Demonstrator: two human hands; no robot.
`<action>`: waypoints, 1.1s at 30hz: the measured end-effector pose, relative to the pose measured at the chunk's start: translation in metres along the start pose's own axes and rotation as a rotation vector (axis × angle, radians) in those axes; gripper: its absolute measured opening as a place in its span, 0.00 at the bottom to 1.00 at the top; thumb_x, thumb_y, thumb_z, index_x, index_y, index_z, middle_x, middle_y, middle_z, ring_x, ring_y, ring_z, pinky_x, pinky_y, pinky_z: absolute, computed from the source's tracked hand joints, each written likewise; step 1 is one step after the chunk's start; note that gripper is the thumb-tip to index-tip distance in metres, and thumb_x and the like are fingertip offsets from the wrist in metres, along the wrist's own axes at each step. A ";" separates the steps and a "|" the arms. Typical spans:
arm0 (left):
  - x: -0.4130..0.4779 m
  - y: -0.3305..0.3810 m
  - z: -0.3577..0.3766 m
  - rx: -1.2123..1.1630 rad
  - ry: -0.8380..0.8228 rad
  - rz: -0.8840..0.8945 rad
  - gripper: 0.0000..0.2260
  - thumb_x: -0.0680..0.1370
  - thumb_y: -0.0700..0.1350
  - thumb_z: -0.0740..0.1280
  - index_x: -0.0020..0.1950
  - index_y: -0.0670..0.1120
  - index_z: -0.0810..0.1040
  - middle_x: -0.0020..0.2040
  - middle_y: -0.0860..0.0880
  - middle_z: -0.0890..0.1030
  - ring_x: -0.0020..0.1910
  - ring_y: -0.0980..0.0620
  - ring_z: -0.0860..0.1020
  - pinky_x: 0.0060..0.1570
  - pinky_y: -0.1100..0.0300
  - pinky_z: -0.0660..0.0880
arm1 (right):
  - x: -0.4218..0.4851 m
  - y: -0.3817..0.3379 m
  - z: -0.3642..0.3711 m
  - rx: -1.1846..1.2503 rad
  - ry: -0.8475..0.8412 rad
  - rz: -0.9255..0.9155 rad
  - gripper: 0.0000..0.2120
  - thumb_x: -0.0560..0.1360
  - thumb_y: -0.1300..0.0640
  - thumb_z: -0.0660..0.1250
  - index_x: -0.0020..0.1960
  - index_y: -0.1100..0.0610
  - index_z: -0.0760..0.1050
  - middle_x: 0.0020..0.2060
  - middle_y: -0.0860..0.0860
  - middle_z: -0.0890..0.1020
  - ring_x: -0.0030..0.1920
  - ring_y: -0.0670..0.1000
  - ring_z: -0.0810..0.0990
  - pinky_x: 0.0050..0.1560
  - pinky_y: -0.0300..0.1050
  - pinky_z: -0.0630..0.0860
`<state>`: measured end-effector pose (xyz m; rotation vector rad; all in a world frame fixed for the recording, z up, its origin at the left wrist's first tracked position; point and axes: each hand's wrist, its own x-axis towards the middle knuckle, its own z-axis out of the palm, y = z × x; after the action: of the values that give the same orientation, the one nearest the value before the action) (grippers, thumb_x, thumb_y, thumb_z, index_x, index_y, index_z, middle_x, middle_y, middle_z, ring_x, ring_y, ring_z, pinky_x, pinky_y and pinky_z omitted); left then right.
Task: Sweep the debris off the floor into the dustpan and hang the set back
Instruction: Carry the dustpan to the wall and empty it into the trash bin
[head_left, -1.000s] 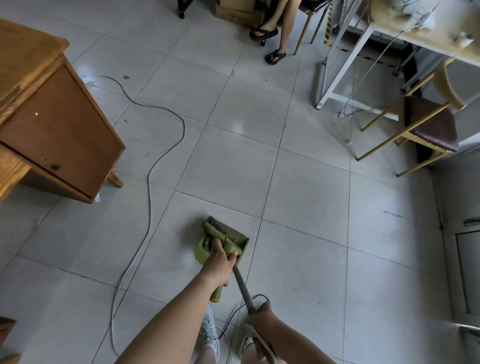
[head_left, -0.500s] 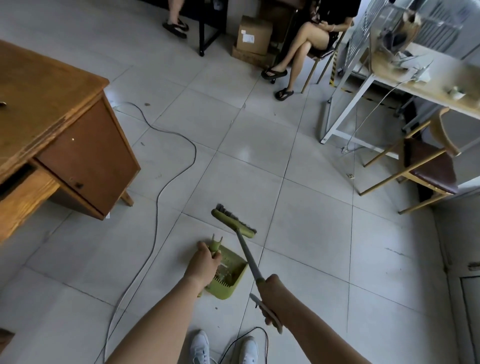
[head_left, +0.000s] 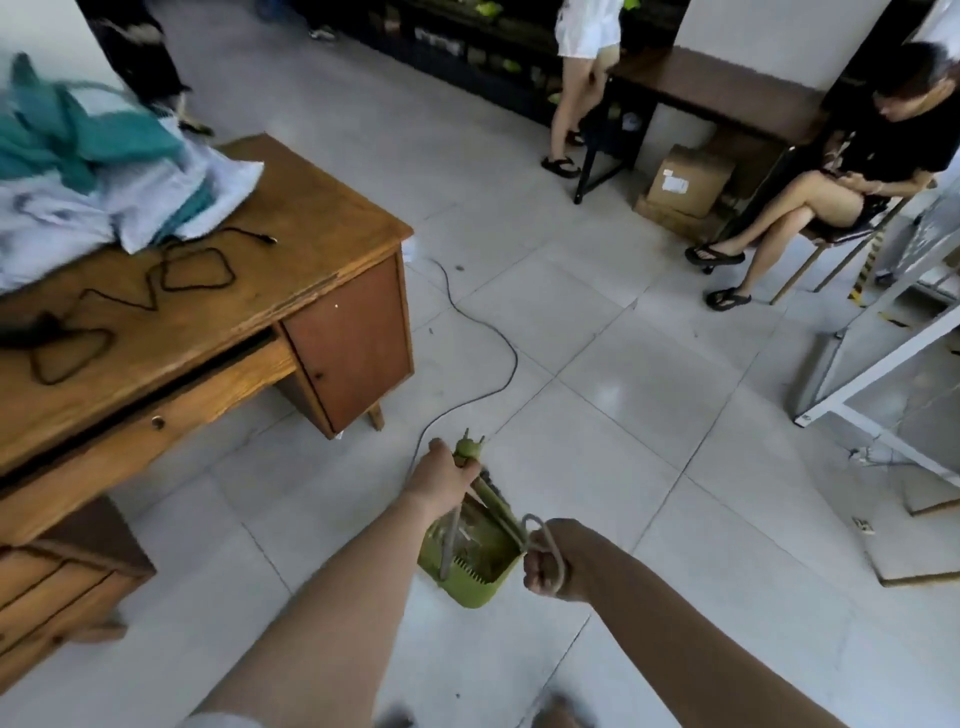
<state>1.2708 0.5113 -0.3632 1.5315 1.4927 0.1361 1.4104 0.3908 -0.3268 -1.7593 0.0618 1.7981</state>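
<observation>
A green dustpan hangs in the air in front of me, its pan tipped down and holding some debris. My left hand grips the top of its green handle. The green broom lies across the pan's mouth, head by my left hand. My right hand is closed on the grey loop at the end of the broom's handle, just right of the pan.
A wooden desk with clothes and black cords stands at left. A cable snakes over the tiled floor. A seated person and cardboard boxes are at the back right; a white frame at right.
I have stood up and the view has lifted. The dustpan has come off the floor. The broom has swung in from the floor to rest over the pan.
</observation>
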 end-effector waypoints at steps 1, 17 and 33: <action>0.001 0.003 -0.008 0.004 0.015 -0.011 0.21 0.79 0.53 0.65 0.62 0.38 0.66 0.56 0.40 0.78 0.56 0.41 0.78 0.47 0.55 0.72 | -0.003 -0.012 0.001 0.005 -0.055 0.004 0.26 0.78 0.67 0.50 0.23 0.62 0.71 0.17 0.54 0.69 0.15 0.49 0.68 0.21 0.34 0.70; -0.124 0.033 -0.030 -0.255 0.591 -0.266 0.16 0.80 0.50 0.63 0.32 0.51 0.66 0.27 0.50 0.69 0.24 0.53 0.68 0.24 0.62 0.65 | -0.064 -0.061 0.026 -0.614 -0.410 0.122 0.13 0.78 0.63 0.56 0.35 0.62 0.67 0.29 0.54 0.68 0.25 0.47 0.66 0.18 0.32 0.69; -0.409 -0.125 0.025 -0.515 1.027 -0.782 0.21 0.74 0.58 0.69 0.53 0.43 0.67 0.41 0.45 0.77 0.30 0.49 0.75 0.29 0.60 0.72 | -0.155 0.182 0.114 -1.124 -0.695 0.194 0.11 0.77 0.61 0.57 0.37 0.62 0.71 0.20 0.56 0.72 0.13 0.51 0.69 0.18 0.36 0.71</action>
<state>1.0969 0.1364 -0.2489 0.3308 2.4786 0.8518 1.2160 0.2335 -0.2401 -1.6178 -1.3143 2.7622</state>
